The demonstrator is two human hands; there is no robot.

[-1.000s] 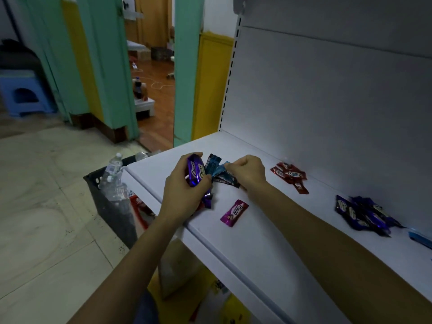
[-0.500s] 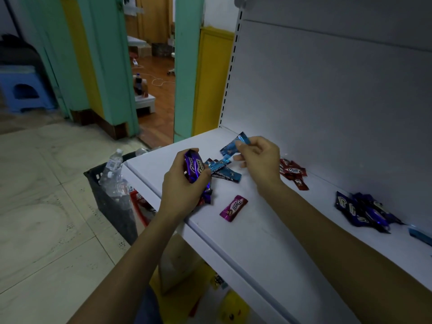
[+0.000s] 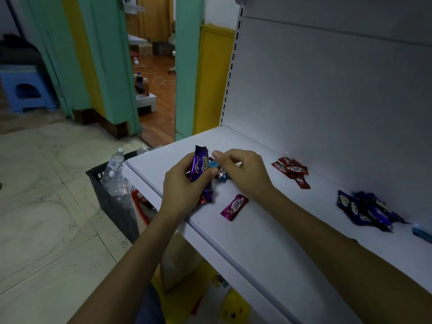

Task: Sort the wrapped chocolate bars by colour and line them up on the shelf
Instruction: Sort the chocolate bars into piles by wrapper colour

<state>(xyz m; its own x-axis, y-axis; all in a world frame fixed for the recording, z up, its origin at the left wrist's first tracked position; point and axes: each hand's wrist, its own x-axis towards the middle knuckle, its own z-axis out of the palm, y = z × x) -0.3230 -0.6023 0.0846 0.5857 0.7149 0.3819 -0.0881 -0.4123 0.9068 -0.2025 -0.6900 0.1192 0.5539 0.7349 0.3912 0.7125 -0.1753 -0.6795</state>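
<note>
My left hand grips a bundle of purple chocolate bars upright above the left end of the white shelf. Some light blue bars stick out beside the bundle. My right hand is curled close against them, its index finger by the purple wrappers, and a pale bit of wrapper shows between its fingers. A single pink bar lies flat on the shelf below my right wrist. Further right lie a red pile and a dark blue pile.
One light blue bar lies at the far right edge. A black crate of water bottles stands on the floor against the shelf's left end. The white back panel rises behind the shelf. Yellow packets fill the lower shelf.
My right hand lifted a light blue bar out of the bundle, then came back down against the bars in my left hand. The left hand stayed almost still.
</note>
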